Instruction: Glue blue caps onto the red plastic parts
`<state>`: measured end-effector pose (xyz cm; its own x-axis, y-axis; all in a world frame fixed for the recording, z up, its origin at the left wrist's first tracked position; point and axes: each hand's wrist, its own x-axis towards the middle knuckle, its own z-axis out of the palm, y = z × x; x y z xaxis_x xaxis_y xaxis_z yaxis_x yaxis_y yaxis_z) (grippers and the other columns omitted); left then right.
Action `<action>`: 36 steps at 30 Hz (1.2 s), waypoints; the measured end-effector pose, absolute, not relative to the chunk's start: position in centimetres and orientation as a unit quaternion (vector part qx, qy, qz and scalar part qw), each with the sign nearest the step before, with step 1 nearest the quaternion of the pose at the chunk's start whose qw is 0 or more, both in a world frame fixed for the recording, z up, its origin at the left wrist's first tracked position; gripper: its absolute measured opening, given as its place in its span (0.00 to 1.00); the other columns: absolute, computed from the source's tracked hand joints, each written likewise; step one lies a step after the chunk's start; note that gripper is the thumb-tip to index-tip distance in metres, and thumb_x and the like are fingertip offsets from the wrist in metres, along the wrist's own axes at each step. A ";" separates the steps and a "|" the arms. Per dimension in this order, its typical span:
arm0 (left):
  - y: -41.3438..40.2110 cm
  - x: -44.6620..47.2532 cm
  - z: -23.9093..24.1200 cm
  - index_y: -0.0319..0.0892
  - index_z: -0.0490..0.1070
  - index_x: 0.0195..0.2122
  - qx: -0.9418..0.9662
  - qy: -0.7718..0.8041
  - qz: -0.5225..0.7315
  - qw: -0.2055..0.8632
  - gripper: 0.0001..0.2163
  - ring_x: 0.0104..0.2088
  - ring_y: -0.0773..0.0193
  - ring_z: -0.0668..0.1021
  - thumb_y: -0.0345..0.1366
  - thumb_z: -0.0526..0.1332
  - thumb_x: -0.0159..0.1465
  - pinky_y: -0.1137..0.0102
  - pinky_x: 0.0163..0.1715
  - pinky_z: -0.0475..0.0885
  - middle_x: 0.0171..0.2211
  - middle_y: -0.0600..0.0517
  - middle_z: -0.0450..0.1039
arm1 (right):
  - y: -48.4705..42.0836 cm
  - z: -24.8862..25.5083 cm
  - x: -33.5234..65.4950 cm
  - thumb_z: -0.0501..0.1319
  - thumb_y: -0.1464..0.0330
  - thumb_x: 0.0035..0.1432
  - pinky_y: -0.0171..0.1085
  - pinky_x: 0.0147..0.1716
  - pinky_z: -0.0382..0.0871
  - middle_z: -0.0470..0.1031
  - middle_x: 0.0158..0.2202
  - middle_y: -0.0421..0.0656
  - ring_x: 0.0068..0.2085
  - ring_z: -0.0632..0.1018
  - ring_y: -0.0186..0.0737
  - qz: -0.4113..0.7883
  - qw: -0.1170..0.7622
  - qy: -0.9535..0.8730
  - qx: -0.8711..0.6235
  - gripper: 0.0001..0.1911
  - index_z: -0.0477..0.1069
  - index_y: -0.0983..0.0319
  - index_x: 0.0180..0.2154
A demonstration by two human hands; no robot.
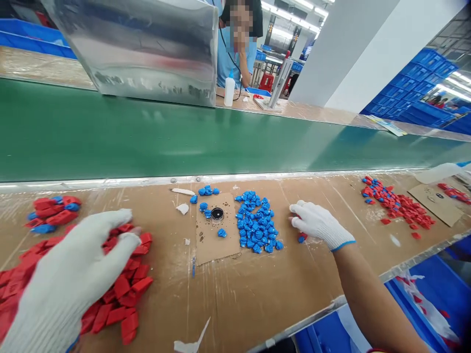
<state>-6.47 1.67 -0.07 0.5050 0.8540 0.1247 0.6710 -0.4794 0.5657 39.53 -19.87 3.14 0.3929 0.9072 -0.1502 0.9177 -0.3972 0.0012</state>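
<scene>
My left hand (pixel 73 274), in a white knit glove, lies over a pile of small red plastic parts (pixel 121 289) at the near left, fingers spread and curved onto them. My right hand (pixel 318 223), also gloved, rests curled on the bench just right of a heap of small blue parts (pixel 257 223). A red piece and a blue piece (pixel 301 239) peek out under its fingers. Whether it grips them I cannot tell. A cardboard pad (pixel 215 240) with a black round fixture (pixel 217 214) lies between the piles.
A green conveyor belt (pixel 184 142) runs behind the brown bench. A shiny metal box (pixel 147 49) stands beyond it, and a person in blue sits across. More red and blue parts (pixel 397 203) lie at right, a small mixed cluster (pixel 53 213) far left. Blue bins (pixel 434 299) sit below.
</scene>
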 end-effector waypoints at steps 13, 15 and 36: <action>0.7 -3.7 -1.8 0.42 0.82 0.55 0.927 0.373 0.031 -0.014 0.21 0.52 0.39 0.81 0.31 0.50 0.70 0.46 0.54 0.68 0.51 0.40 0.83 | -7.8 2.8 30.1 0.60 0.74 0.64 0.40 0.36 0.58 0.81 0.46 0.48 0.44 0.78 0.47 -0.072 0.087 0.712 0.693 0.11 0.81 0.58 0.43; 0.7 -3.3 -1.7 0.42 0.82 0.54 0.923 0.384 0.031 -0.017 0.21 0.50 0.39 0.81 0.29 0.50 0.70 0.47 0.53 0.67 0.50 0.40 0.84 | -7.2 2.0 30.0 0.59 0.77 0.63 0.41 0.36 0.59 0.81 0.44 0.49 0.43 0.78 0.47 -0.079 0.091 0.720 0.683 0.12 0.81 0.60 0.39; 0.4 -4.3 -0.4 0.46 0.81 0.48 0.905 0.423 0.042 -0.003 0.15 0.58 0.37 0.74 0.34 0.61 0.62 0.42 0.58 0.61 0.55 0.42 0.80 | -7.2 4.4 31.0 0.65 0.72 0.63 0.38 0.37 0.76 0.83 0.38 0.40 0.39 0.82 0.40 -0.212 -0.344 0.745 0.530 0.05 0.76 0.58 0.33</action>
